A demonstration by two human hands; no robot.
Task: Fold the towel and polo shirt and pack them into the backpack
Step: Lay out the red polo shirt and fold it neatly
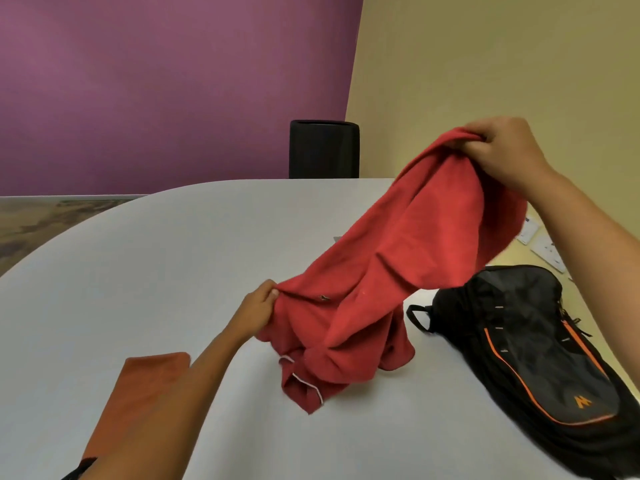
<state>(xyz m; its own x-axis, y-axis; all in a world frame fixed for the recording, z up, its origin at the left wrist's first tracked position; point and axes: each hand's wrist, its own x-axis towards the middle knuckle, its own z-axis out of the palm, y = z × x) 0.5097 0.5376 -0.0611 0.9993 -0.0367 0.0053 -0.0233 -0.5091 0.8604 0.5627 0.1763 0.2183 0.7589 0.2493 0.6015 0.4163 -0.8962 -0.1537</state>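
A red polo shirt [398, 258] with white-trimmed edges hangs stretched between my two hands above the white table [173, 271]. My right hand [509, 150] grips a bunch of the shirt high up at the right. My left hand [258, 310] pinches the shirt's lower left edge close to the table. The shirt's bottom part is crumpled on the tabletop. An orange folded towel [145, 386] lies flat at the near left, partly hidden by my left forearm. A black backpack [540, 344] with orange piping lies on the table at the right.
A black chair back [323, 148] stands behind the table's far edge. White wall sockets [540, 244] sit on the yellow wall at the right. The table's curved left edge drops to patterned floor [38, 223].
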